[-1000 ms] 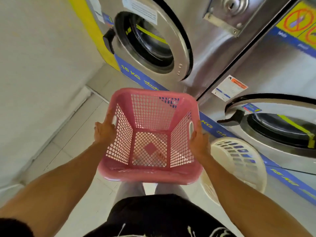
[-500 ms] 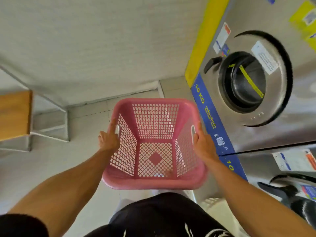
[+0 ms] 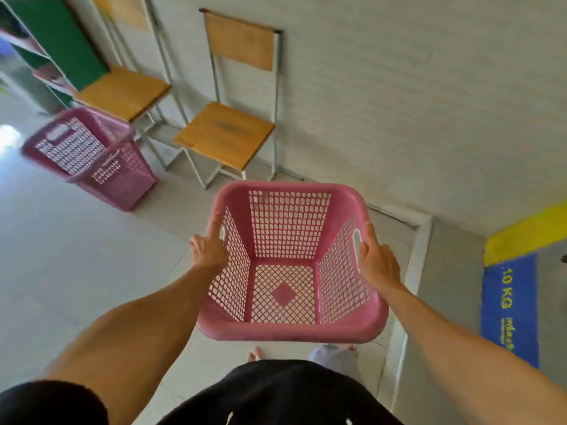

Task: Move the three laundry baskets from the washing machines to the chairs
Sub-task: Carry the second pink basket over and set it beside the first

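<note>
You are in the carrying step: the pink basket (image 3: 288, 265) hangs in the air in front of your waist, clear of the floor and empty, its open mouth tipped up toward you. Your left hand (image 3: 210, 251) is clamped on the left rim beside the handle slot, with one finger laid up along the outer edge, and your right hand (image 3: 376, 262) is clamped on the right rim just behind its handle slot, so the basket sits squarely between the two hands with each wall pressed against a palm. By the look of it, the next move calls for walking the basket forward and a little left, raising it over the seat edge and setting it down flat, then letting go with both hands together so it does not tip. Ahead of the basket stands the nearer chair (image 3: 227, 133), its wooden seat bare, against the pale wall (image 3: 399, 102). Beside it to the left is a second chair (image 3: 122, 90), also with nothing on the seat. On the floor in front of that second chair, blurred, sits a taller magenta basket (image 3: 89, 154); you cannot tell from here whether it touches the chair's legs. At the far right edge a strip of a washing machine (image 3: 509, 302) shows, marked 10 KG.
</note>
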The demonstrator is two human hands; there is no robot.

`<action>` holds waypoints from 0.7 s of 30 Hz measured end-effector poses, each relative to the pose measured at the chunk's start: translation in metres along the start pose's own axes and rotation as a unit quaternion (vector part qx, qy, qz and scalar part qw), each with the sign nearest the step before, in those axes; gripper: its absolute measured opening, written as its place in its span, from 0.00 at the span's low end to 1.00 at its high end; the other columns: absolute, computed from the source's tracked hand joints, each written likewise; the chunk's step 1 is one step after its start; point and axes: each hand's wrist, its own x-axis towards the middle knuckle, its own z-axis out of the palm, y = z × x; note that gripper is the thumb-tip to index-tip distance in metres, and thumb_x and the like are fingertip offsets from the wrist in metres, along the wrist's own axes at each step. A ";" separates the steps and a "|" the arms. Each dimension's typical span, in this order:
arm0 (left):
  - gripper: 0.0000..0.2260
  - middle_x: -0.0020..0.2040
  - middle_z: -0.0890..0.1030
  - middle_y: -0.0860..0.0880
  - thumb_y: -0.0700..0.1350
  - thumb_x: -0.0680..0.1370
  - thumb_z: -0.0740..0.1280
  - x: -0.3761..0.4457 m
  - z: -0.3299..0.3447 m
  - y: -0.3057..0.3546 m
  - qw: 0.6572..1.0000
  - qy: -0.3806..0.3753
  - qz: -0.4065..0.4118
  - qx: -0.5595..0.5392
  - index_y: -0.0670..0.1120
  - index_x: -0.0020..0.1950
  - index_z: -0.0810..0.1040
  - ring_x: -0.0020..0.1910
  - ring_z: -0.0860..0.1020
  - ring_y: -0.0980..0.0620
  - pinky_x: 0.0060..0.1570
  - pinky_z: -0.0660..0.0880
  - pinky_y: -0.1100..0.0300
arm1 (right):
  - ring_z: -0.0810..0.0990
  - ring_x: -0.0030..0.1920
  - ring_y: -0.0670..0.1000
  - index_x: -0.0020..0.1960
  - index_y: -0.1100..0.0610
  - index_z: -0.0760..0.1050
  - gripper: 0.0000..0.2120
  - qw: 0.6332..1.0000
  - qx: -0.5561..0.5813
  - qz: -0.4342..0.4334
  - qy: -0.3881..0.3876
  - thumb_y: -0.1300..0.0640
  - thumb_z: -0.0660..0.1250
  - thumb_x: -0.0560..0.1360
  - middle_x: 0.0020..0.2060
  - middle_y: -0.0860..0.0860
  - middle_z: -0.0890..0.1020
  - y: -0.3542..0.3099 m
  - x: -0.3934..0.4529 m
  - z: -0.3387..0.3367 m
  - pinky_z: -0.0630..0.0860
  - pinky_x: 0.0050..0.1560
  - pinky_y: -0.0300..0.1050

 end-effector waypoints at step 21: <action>0.32 0.39 0.74 0.41 0.47 0.81 0.58 0.120 -0.158 -0.228 0.969 0.119 -0.202 -0.074 0.75 0.73 0.46 0.33 0.78 0.41 0.35 0.82 0.45 | 0.76 0.30 0.49 0.80 0.41 0.52 0.26 0.976 -0.007 -0.214 -0.035 0.51 0.53 0.84 0.32 0.51 0.76 -0.365 0.119 0.126 0.69 0.26 0.41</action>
